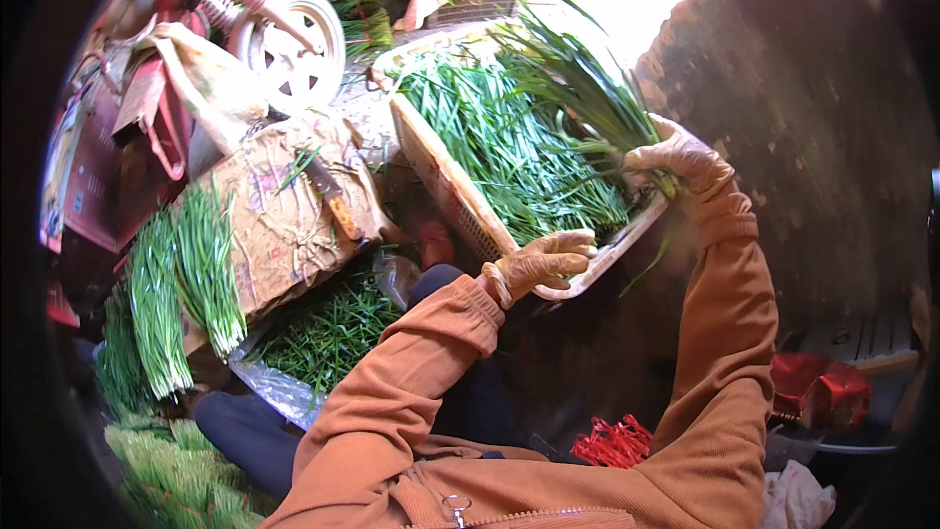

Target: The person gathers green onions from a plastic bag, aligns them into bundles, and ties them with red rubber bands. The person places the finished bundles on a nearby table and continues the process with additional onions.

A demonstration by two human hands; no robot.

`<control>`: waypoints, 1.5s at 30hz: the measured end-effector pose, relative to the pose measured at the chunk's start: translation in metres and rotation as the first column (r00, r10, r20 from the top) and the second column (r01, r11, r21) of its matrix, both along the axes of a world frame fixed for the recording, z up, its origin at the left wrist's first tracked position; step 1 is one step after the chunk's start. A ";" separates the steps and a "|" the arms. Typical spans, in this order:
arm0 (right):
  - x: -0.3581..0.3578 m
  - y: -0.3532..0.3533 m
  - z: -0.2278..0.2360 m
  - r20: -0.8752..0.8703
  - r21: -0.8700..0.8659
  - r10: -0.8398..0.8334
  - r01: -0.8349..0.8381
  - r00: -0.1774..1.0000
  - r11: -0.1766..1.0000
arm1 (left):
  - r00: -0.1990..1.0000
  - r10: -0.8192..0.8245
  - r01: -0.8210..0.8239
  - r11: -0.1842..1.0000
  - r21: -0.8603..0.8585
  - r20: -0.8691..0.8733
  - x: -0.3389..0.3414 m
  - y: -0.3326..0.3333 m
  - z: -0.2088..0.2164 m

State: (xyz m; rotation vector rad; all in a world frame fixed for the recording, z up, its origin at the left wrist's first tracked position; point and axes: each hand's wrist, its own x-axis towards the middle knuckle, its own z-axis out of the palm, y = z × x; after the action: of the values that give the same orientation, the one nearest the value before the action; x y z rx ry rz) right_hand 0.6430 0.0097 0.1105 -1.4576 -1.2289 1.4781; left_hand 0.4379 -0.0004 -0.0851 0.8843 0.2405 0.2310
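My right hand [685,155], in a pale translucent glove, is closed round the lower end of a bunch of chives [597,88], whose long leaves fan up and to the left. Below it is a whitish plastic crate [455,181], tilted and filled with loose chives [499,137]. My left hand [541,264], gloved too, hovers at the crate's near corner with its fingers apart and nothing in them. Whether it touches the rim, I cannot tell.
Left of the crate, a cardboard-covered block [284,225] bears a knife [333,198] and chive bundles [206,274]. Below it, a plastic bag [284,392] holds green trimmings. A wheel [294,51] stands behind; red ties [612,443] lie by my lap. A dark wall rises right.
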 end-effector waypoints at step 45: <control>-0.462 0.101 -0.224 -0.514 0.265 0.443 -0.355 0.735 0.897 | 0.307 0.951 -0.927 0.292 0.236 0.029 -0.389 0.089 0.041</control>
State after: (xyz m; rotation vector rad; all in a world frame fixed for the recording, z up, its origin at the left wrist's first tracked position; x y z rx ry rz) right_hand 0.1809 0.1108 -0.1137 -0.5764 -1.2726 1.8771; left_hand 0.0494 0.0889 -0.0442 0.8657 0.8880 1.3874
